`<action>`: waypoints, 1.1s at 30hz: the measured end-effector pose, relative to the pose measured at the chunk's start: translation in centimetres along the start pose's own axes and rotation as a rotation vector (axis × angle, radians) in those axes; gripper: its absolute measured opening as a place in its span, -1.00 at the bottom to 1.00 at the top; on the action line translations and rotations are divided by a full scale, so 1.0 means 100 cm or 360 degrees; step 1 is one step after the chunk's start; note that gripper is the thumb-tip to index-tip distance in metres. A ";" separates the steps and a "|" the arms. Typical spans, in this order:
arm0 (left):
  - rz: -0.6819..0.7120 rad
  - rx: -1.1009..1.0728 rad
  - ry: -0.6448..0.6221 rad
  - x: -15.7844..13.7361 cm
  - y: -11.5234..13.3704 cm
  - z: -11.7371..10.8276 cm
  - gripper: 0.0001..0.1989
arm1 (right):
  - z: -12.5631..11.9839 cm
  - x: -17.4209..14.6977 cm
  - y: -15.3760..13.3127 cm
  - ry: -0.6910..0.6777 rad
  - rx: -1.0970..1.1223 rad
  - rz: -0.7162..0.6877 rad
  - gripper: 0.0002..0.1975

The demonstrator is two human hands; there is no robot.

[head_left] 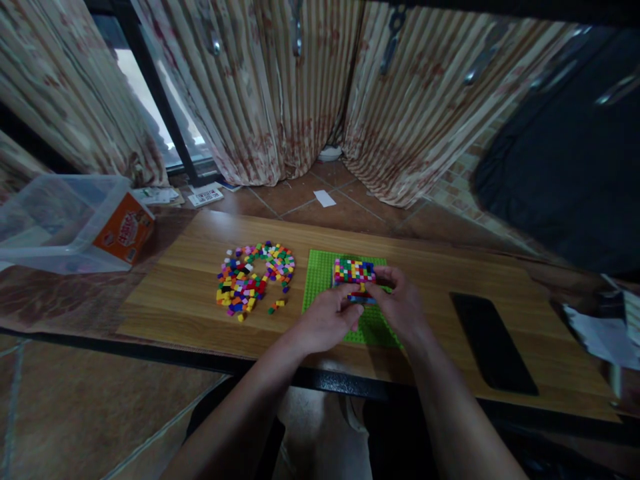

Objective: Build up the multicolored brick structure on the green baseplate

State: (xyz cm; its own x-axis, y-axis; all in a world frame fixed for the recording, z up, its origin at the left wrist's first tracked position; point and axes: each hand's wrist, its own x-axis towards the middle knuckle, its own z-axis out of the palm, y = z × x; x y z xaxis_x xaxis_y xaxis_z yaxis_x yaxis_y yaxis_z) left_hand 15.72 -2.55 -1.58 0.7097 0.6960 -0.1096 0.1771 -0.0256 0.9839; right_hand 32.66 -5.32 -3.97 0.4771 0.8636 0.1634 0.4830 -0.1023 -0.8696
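A block of small multicoloured toy bricks (354,269) stands on the green studded baseplate (319,267). My left hand (327,319) is closed at its front left side, with the thumb and fingers bent together. Round its right side curls my right hand (400,303), the fingers behind the corner and the thumb at the front. A small yellow piece shows between the two hands at the front face; which hand touches it, I cannot tell. The hands hide the lower front of the block. Left of the baseplate lies a loose pile of coloured bricks (245,290).
The wooden table (170,293) carries a flat black slab (493,343) at the right. A clear plastic tub (65,220) with an orange label stands at the left. Papers (600,327) lie at the far right. Striped curtains (240,93) hang behind.
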 end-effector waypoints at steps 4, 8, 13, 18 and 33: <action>0.0040 0.0091 -0.0011 0.000 -0.003 0.001 -0.55 | 0.000 0.001 -0.003 -0.0017 0.0055 0.0041 -0.63; 0.0092 0.0314 0.0037 -0.002 0.001 0.003 -0.58 | 0.001 0.000 -0.007 0.0016 0.0064 0.0077 -0.63; 0.0110 0.0564 0.0094 -0.004 0.011 0.006 -0.69 | 0.002 -0.001 -0.012 0.0046 0.0066 0.0148 -0.62; 0.0079 0.0821 0.0145 -0.005 0.011 0.012 -0.63 | 0.003 -0.002 -0.014 0.0051 -0.0012 0.0143 -0.63; 0.0041 0.1181 0.0340 -0.022 0.008 -0.013 -0.66 | -0.002 -0.005 -0.007 0.0053 -0.0236 0.0105 -0.58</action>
State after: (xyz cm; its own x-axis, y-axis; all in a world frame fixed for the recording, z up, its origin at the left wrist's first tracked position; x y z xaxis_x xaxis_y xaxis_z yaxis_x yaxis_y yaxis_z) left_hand 13.39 -3.17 -0.32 0.5859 0.8102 0.0160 0.6267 -0.4655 0.6249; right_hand 32.22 -5.82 -3.37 0.5342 0.8360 0.1254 0.5519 -0.2325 -0.8009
